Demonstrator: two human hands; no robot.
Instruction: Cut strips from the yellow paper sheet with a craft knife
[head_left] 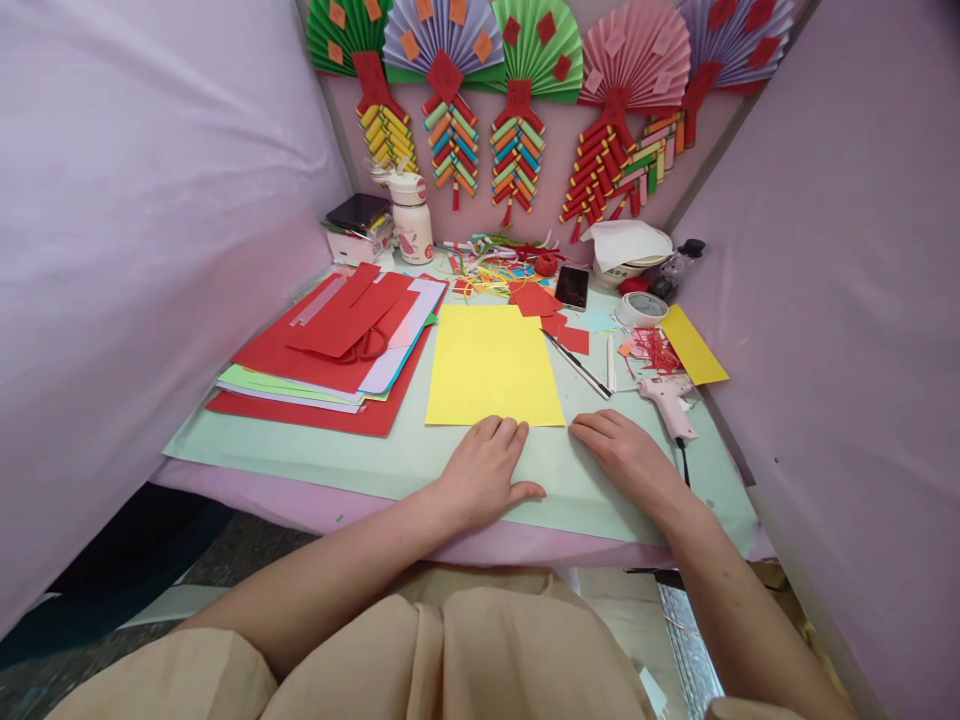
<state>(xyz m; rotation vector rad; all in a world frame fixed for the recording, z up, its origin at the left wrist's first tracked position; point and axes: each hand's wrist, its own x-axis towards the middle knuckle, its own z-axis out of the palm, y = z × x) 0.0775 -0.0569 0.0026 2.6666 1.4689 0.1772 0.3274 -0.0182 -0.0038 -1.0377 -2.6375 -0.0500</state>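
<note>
A sheet of yellow paper (495, 365) lies flat in the middle of the table. My left hand (487, 470) rests palm down at its near edge, fingertips touching the paper and thumb spread out to the right. Just off the sheet's near right corner, my right hand (626, 455) lies on the table with its fingers stretched out. Neither hand holds anything. Beyond my right hand are a black pencil or pen (576, 364) and a slim white stick-like tool (610, 363), both lying on the table.
On the left sits a stack of coloured paper (300, 350) with red-handled scissors (367, 347). To the right are a pink glue gun (669, 405), a tape roll (645, 308) and a yellow strip (694, 345). A bottle (412, 220), paper scraps (495, 270) and a phone (572, 287) stand behind.
</note>
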